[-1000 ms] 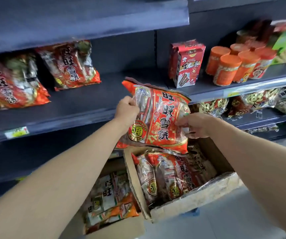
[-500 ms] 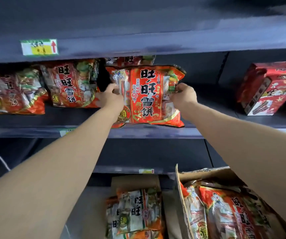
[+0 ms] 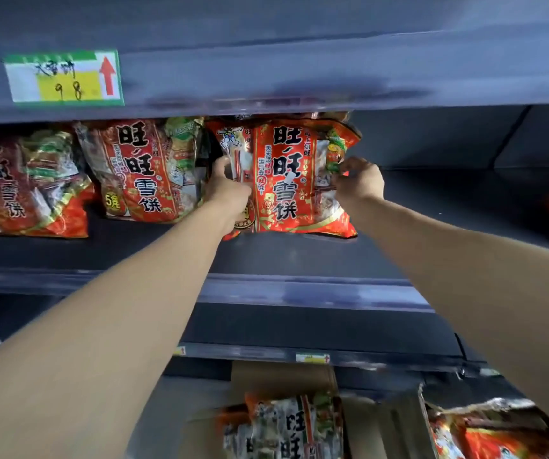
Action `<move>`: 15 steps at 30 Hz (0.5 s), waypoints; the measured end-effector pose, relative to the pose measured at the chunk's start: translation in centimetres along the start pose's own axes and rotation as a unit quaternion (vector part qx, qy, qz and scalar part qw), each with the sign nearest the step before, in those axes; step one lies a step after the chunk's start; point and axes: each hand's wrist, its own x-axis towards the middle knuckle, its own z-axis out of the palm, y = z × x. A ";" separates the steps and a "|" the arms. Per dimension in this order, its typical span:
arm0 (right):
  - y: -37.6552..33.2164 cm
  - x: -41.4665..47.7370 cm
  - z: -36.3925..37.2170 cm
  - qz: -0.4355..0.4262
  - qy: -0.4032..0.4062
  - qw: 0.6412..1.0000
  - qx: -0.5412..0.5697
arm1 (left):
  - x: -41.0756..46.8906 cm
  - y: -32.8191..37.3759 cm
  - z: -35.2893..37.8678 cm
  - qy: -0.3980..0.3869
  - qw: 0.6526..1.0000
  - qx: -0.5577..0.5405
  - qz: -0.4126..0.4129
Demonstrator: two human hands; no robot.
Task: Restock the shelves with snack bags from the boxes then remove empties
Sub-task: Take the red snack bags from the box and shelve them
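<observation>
Bag placement: red-orange foil snack bag (image 3: 291, 175) stood upright on dark grey metal shelf (image 3: 299, 256), at 12 o'clock in view. At its 9 o'clock edge, left hand (image 3: 228, 188) gripped it; at 3 o'clock, right hand (image 3: 361, 182) pinched it, fingers (image 3: 349, 165) clenched on foil. Matching red snack bag (image 3: 140, 170) stood just beside at 9 o'clock. Open brown cardboard box (image 3: 283, 379) holding more bags sat below, at 6 o'clock.

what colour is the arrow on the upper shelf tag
Red arrow on the shelf tag; head view.

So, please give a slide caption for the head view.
Left hand and right hand hold a red snack bag upright on the shelf beside a matching bag.
</observation>
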 end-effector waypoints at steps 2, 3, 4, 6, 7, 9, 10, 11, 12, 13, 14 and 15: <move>-0.2 0.7 0.6 0.001 0.005 1.000 -0.008 | 0.9 0.1 0.1 0.002 1.000 -0.004 -0.004; -0.3 1.0 0.9 0.003 0.005 1.000 -0.009 | 1.2 0.1 0.2 0.005 1.000 0.002 -0.008; -0.2 1.1 1.0 0.005 0.002 1.000 -0.012 | 1.4 0.1 0.2 0.013 1.000 0.014 -0.010; 0.0 1.0 1.2 0.005 0.001 1.000 -0.022 | 1.7 0.0 0.4 0.032 0.999 0.035 -0.018; 0.1 0.9 1.1 0.008 0.001 1.000 -0.027 | 1.8 -0.1 0.5 0.039 0.998 0.042 -0.021; 0.4 0.6 0.8 0.012 -0.003 1.000 -0.025 | 1.4 -0.3 1.0 0.052 0.997 0.041 -0.029; 0.4 0.3 0.6 0.014 -0.006 1.000 -0.021 | 1.0 -0.3 1.2 0.062 0.997 0.035 -0.028; 0.5 0.1 0.2 0.015 -0.008 1.000 -0.022 | 0.6 -0.3 1.4 0.076 0.996 0.030 -0.021; 0.4 -0.3 -0.3 0.015 -0.009 0.999 -0.028 | -0.1 -0.2 1.6 0.093 0.995 0.028 -0.005; 0.5 -0.7 -0.8 0.013 -0.009 0.999 -0.036 | -0.9 -0.1 1.7 0.107 0.994 0.032 0.014; 0.4 -1.1 -1.6 0.009 -0.010 0.999 -0.039 | -1.7 0.1 1.9 0.113 0.992 0.040 0.034; 0.6 -1.5 -2.2 0.002 -0.013 0.999 -0.039 | -2.5 0.3 2.3 0.105 0.992 0.051 0.048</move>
